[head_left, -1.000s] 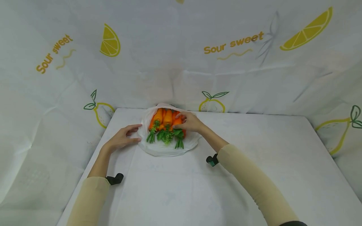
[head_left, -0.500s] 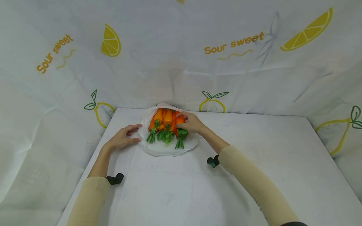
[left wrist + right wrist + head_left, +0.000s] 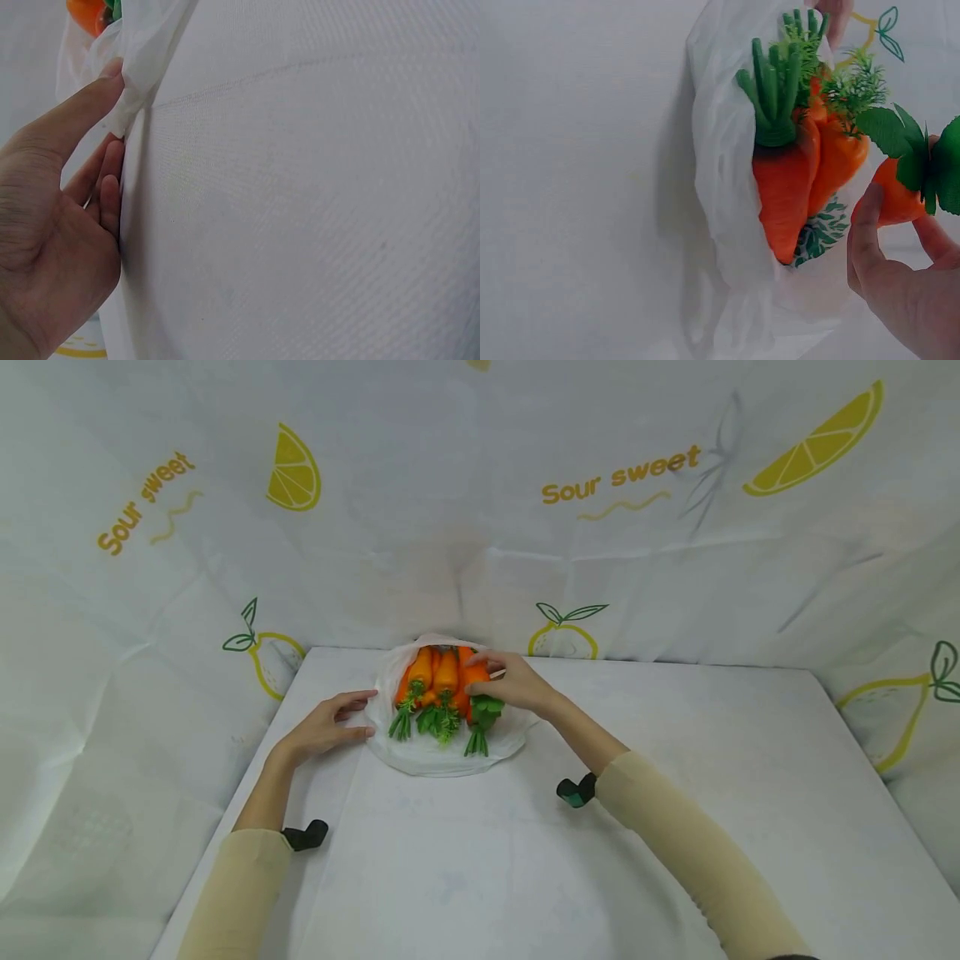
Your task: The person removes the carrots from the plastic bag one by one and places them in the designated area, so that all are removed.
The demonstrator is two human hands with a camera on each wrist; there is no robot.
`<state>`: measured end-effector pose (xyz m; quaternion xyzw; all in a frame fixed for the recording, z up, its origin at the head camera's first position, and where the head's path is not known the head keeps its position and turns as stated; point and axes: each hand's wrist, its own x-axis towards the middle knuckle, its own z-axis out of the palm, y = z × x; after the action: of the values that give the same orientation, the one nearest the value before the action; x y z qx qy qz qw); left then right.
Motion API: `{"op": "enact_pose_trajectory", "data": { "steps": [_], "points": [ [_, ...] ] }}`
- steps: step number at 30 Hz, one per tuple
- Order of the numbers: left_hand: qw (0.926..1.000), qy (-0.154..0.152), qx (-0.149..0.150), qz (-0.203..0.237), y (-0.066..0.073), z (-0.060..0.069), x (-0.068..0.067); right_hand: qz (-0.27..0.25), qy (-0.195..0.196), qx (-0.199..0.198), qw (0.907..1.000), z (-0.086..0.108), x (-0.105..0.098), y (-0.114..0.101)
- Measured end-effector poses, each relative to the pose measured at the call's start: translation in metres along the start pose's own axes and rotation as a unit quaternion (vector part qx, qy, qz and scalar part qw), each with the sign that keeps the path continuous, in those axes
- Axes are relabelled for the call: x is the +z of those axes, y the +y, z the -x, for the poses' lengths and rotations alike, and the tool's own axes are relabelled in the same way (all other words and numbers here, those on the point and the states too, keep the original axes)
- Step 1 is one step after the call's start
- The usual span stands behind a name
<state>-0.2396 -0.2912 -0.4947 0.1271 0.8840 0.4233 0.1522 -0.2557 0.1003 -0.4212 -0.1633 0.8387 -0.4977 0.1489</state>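
Several orange carrots with green tops lie in a white plastic bag, whose mouth faces the person. At the bag's right side, the right hand pinches one carrot between thumb and fingers. The right wrist view shows that carrot, its broad leaves beside the hand, raised off the others. The left hand rests at the bag's left edge, thumb and fingers apart. In the left wrist view its thumb tip touches the plastic; the hand is relaxed.
A white-covered table extends in front of the bag and to its right. White cloth printed with lemons and words hangs behind and at both sides. Green-patterned material shows beneath the carrots in the right wrist view.
The right hand has moved slightly to the right, and the pinched carrot and its leaves have shifted right with it. The left hand and the bag look almost unchanged.
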Motion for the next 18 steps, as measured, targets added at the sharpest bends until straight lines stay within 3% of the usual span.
{"op": "enact_pose_trajectory", "data": {
  "steps": [9, 18],
  "points": [
    [1.0000, -0.001, -0.001, 0.005, 0.001, 0.001, -0.001, -0.031, -0.018, -0.027, 0.9990, 0.020, -0.019, -0.023],
    [0.9999, -0.001, -0.005, 0.012, -0.001, 0.001, -0.001, -0.037, -0.011, -0.036, 0.9986, 0.038, -0.045, -0.023]
  ]
}}
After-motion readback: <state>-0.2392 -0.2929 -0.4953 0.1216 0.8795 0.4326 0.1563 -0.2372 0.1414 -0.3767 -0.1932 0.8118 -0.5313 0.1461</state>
